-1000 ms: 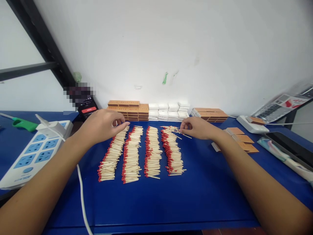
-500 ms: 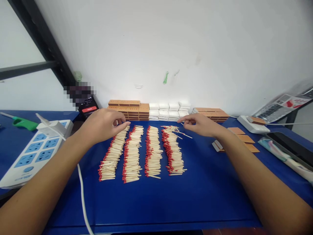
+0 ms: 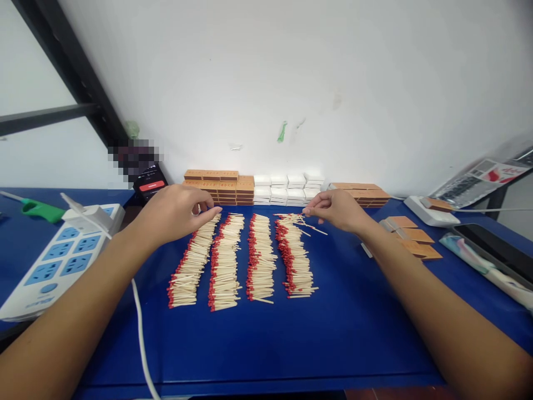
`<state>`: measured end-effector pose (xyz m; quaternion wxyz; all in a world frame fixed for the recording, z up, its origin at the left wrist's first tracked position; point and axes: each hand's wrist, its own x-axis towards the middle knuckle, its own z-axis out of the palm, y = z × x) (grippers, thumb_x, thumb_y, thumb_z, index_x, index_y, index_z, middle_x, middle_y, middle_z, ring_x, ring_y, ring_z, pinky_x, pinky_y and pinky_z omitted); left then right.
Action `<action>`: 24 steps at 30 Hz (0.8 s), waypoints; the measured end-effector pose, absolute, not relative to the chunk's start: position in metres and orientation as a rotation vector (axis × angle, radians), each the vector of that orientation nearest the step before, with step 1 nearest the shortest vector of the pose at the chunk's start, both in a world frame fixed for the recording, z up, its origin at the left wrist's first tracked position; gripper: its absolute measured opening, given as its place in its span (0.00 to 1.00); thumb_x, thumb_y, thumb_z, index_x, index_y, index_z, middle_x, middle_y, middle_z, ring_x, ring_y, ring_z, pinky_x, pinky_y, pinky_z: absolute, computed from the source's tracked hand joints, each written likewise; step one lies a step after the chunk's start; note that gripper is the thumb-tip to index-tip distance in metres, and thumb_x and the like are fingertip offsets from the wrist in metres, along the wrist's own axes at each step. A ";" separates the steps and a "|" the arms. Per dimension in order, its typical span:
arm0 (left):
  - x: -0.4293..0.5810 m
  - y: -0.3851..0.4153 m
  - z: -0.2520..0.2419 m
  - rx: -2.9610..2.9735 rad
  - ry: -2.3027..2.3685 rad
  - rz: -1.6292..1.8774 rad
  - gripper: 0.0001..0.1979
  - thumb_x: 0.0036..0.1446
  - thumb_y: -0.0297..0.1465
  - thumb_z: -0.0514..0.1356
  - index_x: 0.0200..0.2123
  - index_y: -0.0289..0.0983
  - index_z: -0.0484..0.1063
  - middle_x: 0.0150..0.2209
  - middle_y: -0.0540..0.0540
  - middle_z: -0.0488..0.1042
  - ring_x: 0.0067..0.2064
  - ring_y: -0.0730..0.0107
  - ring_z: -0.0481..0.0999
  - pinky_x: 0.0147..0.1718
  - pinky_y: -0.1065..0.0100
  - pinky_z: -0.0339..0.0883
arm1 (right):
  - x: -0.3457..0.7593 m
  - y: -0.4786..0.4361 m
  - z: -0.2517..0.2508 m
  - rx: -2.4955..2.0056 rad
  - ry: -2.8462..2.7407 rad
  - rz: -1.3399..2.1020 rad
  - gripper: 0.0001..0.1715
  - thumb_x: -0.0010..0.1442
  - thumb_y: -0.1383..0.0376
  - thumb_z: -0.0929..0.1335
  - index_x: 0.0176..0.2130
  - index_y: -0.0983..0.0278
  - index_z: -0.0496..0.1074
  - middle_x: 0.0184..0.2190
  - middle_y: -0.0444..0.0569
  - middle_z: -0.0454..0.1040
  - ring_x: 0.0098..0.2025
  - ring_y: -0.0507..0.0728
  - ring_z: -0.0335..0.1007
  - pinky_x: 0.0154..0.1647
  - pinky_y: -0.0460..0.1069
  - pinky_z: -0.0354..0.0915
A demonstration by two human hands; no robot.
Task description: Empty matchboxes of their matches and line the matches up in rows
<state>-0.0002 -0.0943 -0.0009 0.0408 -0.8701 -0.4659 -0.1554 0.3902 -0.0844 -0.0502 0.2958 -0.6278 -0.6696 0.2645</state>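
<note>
Red-tipped matches (image 3: pixel 194 261) partly behind curled left hand (image 3: pixel 175 211), right hand (image 3: pixel 338 209) narrowly pinched, both holds unclear.

Bare forearms (image 3: pixel 91 289) taper to narrow wrists (image 3: pixel 139 236); left hand (image 3: pixel 181 206) and right hand (image 3: pixel 338 209) are bare.

The matches (image 3: pixel 262 244) at centre were pale cream with red heads (image 3: pixel 283 244), the worktop (image 3: pixel 333 333) deep blue, the power strip (image 3: pixel 31 303) at left white with blue sockets (image 3: pixel 57 251).

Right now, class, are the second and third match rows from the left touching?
Apart: the head view shows blue table in between the second row and the third row.
</note>
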 end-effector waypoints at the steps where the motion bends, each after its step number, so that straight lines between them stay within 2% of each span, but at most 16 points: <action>1: 0.000 -0.094 -0.001 -2.664 -1.426 -0.475 0.19 0.64 0.46 0.56 0.36 0.39 0.80 0.32 0.44 0.82 0.34 0.61 0.80 0.31 0.63 0.64 | 0.390 -0.083 -0.053 -1.644 -1.791 0.662 0.16 0.52 0.54 0.78 0.31 0.65 0.79 0.28 0.54 0.82 0.28 0.57 0.76 0.28 0.52 0.67; 5: 0.000 -0.094 -0.001 -2.668 -1.412 -0.479 0.19 0.64 0.46 0.57 0.36 0.39 0.80 0.32 0.44 0.82 0.34 0.62 0.79 0.31 0.64 0.64 | 0.390 -0.079 -0.060 -1.639 -1.812 0.548 0.17 0.53 0.52 0.77 0.29 0.63 0.78 0.28 0.53 0.81 0.31 0.58 0.75 0.31 0.53 0.66; 17: 0.000 -0.094 -0.001 -2.659 -1.407 -0.482 0.19 0.64 0.47 0.56 0.35 0.39 0.80 0.32 0.45 0.82 0.34 0.62 0.79 0.31 0.64 0.64 | 0.395 -0.079 -0.061 -1.766 -1.995 0.624 0.24 0.54 0.45 0.76 0.29 0.64 0.80 0.27 0.51 0.79 0.29 0.57 0.70 0.29 0.52 0.61; 24: 0.001 -0.095 0.000 -2.660 -1.416 -0.473 0.20 0.64 0.47 0.56 0.36 0.39 0.80 0.32 0.44 0.82 0.34 0.61 0.80 0.31 0.64 0.64 | 0.391 -0.081 -0.060 -1.784 -2.045 0.658 0.22 0.53 0.47 0.76 0.28 0.64 0.80 0.24 0.49 0.77 0.27 0.56 0.67 0.28 0.52 0.60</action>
